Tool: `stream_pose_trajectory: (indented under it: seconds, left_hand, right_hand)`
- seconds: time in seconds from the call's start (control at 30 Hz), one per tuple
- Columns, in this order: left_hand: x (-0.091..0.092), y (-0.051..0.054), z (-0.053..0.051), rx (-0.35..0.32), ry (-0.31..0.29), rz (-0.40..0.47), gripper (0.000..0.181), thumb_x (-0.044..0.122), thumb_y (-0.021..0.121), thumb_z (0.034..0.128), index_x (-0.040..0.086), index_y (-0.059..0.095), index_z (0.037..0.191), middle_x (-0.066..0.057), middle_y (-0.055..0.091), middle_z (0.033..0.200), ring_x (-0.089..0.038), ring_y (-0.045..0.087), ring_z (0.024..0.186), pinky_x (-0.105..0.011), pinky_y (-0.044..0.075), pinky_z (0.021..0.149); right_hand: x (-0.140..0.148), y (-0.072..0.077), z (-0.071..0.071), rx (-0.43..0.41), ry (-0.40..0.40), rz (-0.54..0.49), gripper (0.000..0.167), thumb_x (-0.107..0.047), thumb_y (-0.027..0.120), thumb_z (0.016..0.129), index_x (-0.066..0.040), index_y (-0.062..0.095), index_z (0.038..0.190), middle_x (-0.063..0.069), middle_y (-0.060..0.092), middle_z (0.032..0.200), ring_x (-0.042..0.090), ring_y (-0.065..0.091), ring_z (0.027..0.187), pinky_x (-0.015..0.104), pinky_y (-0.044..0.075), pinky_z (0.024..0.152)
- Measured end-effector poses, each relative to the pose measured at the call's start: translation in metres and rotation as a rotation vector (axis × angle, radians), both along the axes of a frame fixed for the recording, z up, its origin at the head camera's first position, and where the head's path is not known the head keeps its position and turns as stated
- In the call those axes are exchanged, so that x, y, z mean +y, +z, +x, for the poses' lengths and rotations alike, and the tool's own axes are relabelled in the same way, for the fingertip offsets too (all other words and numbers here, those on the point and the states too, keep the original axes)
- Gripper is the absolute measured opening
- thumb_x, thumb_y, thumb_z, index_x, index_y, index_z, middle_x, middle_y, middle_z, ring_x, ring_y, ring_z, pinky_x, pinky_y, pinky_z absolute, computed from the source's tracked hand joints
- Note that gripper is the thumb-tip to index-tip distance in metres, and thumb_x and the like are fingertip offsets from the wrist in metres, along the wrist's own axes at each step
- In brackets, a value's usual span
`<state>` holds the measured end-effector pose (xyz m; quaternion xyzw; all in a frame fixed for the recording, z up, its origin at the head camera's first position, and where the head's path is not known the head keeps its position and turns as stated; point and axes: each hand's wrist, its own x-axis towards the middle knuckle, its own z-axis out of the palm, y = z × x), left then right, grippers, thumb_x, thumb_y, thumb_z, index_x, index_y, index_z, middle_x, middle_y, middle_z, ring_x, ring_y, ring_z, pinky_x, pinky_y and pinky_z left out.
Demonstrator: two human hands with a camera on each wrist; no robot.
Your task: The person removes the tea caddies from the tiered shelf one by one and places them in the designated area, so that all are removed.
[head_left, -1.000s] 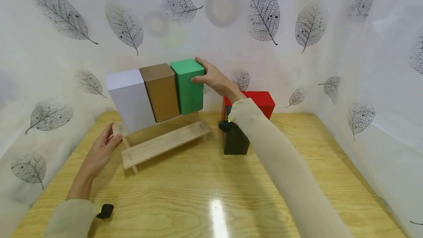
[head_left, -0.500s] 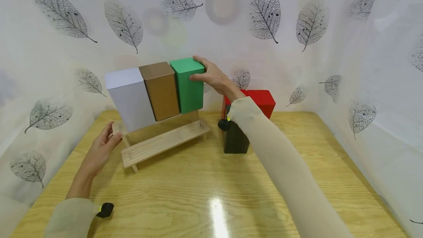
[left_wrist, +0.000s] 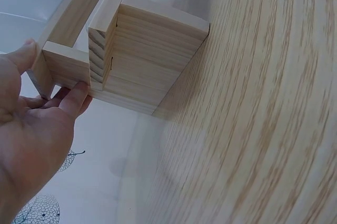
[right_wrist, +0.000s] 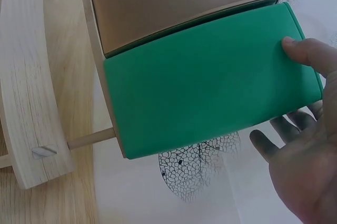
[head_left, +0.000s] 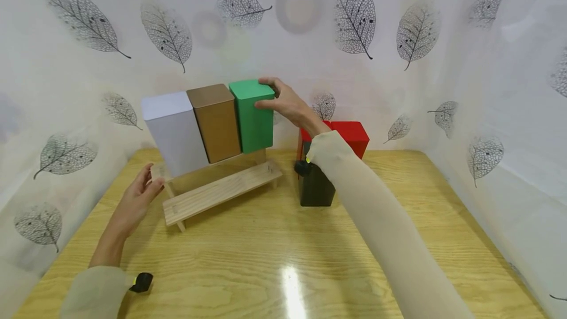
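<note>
A two-step wooden stand [head_left: 221, 193] carries a white box [head_left: 177, 134], a brown box [head_left: 217, 124] and a green box [head_left: 254, 119] side by side on its upper step. At the stand's left end, my left hand [head_left: 133, 206] holds the upper step. The left wrist view shows the thumb over the plank [left_wrist: 73, 16] and the fingers beneath its end. My right hand [head_left: 290, 107] grips the green box near its top right corner. Its thumb lies on the front face, and the other fingers reach round the right side, partly hidden in the right wrist view.
Right of the stand, red-topped boxes [head_left: 352, 137] stand behind a black box [head_left: 316, 191], partly covered by my right sleeve [head_left: 372, 196]. All rest on a wood-grain table [head_left: 230, 270]. A leaf-patterned cloth [head_left: 301, 63] hangs behind and along the sides.
The green box's top has shifted very slightly right, and the right hand's fingertips have moved a little on it. My left hand and the stand look still.
</note>
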<state>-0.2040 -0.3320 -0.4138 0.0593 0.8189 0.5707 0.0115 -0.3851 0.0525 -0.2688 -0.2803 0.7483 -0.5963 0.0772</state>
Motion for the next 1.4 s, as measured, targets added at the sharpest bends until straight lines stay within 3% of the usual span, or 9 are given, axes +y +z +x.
stream_pose_trajectory:
  seconds: [0.1, 0.27, 0.43, 0.7, 0.93, 1.07, 1.23, 1.4]
  left_hand:
    - [0.001, 0.0, 0.001, 0.002, 0.0, 0.001, 0.08, 0.04, 0.042, 0.1125, 0.017, -0.015, 0.165, -0.022, -0.014, 0.168, -0.047, -0.002, 0.153, -0.039, 0.019, 0.123]
    - [0.001, 0.0, 0.002, 0.01, 0.002, -0.009, 0.079, 0.04, 0.041, 0.1127, 0.016, -0.014, 0.165, -0.023, -0.013, 0.168, -0.05, 0.005, 0.152, -0.026, 0.026, 0.119]
    - [0.002, 0.0, 0.002, 0.01, 0.0, -0.006, 0.08, 0.039, 0.041, 0.1126, 0.015, -0.014, 0.165, -0.023, -0.013, 0.168, -0.05, 0.005, 0.152, -0.028, 0.027, 0.119]
    - [0.0, -0.002, 0.001, 0.022, 0.001, 0.002, 0.079, 0.039, 0.041, 0.1127, 0.015, -0.014, 0.165, -0.023, -0.013, 0.168, -0.05, 0.007, 0.152, -0.017, 0.03, 0.113]
    - [0.001, -0.001, 0.002, 0.017, 0.006, 0.0, 0.079, 0.038, 0.041, 0.1128, 0.015, -0.014, 0.165, -0.023, -0.013, 0.168, -0.05, 0.006, 0.152, -0.015, 0.029, 0.113]
    - [0.002, 0.001, 0.001, 0.017, 0.008, -0.016, 0.079, 0.039, 0.041, 0.1128, 0.015, -0.014, 0.165, -0.024, -0.012, 0.168, -0.052, 0.013, 0.15, -0.015, 0.031, 0.112]
    - [0.002, 0.001, 0.001, 0.021, 0.01, -0.029, 0.079, 0.04, 0.04, 0.1128, 0.014, -0.014, 0.165, -0.025, -0.011, 0.168, -0.053, 0.015, 0.149, -0.013, 0.032, 0.11]
    - [0.002, 0.001, 0.001, 0.021, 0.006, -0.027, 0.079, 0.039, 0.04, 0.113, 0.013, -0.014, 0.165, -0.026, -0.01, 0.168, -0.053, 0.016, 0.149, -0.014, 0.033, 0.11]
  right_hand:
    - [0.003, -0.001, 0.0, 0.015, -0.01, -0.001, 0.073, -0.014, 0.076, 0.092, -0.009, 0.039, 0.156, 0.011, 0.048, 0.146, 0.023, 0.05, 0.127, 0.035, 0.046, 0.104]
    - [0.006, 0.0, 0.0, 0.032, -0.021, -0.007, 0.07, -0.015, 0.077, 0.091, -0.007, 0.043, 0.152, 0.012, 0.048, 0.146, 0.023, 0.05, 0.128, 0.037, 0.046, 0.104]
    - [0.008, 0.0, -0.001, 0.01, -0.012, -0.027, 0.069, -0.01, 0.075, 0.092, -0.004, 0.041, 0.151, 0.014, 0.044, 0.152, 0.024, 0.048, 0.133, 0.036, 0.045, 0.107]
    - [0.005, 0.003, -0.001, -0.003, 0.019, -0.032, 0.063, -0.007, 0.072, 0.094, 0.0, 0.039, 0.147, 0.004, 0.025, 0.168, 0.018, 0.03, 0.151, 0.034, 0.038, 0.115]
    - [0.008, 0.001, -0.001, 0.017, -0.007, -0.031, 0.059, -0.009, 0.075, 0.092, -0.002, 0.045, 0.142, 0.004, 0.036, 0.162, 0.019, 0.038, 0.145, 0.03, 0.041, 0.11]
    - [0.011, 0.003, 0.001, 0.046, -0.037, 0.011, 0.06, -0.014, 0.079, 0.09, -0.003, 0.048, 0.141, 0.005, 0.041, 0.158, 0.023, 0.045, 0.136, 0.035, 0.045, 0.106]
    - [0.017, 0.005, 0.005, 0.073, -0.073, 0.066, 0.063, -0.021, 0.083, 0.089, -0.007, 0.052, 0.141, 0.004, 0.045, 0.154, 0.021, 0.039, 0.143, 0.039, 0.042, 0.111]
    - [0.024, 0.006, 0.013, 0.076, -0.082, 0.055, 0.061, -0.021, 0.084, 0.088, -0.007, 0.053, 0.139, 0.005, 0.048, 0.15, 0.022, 0.041, 0.141, 0.039, 0.045, 0.108]
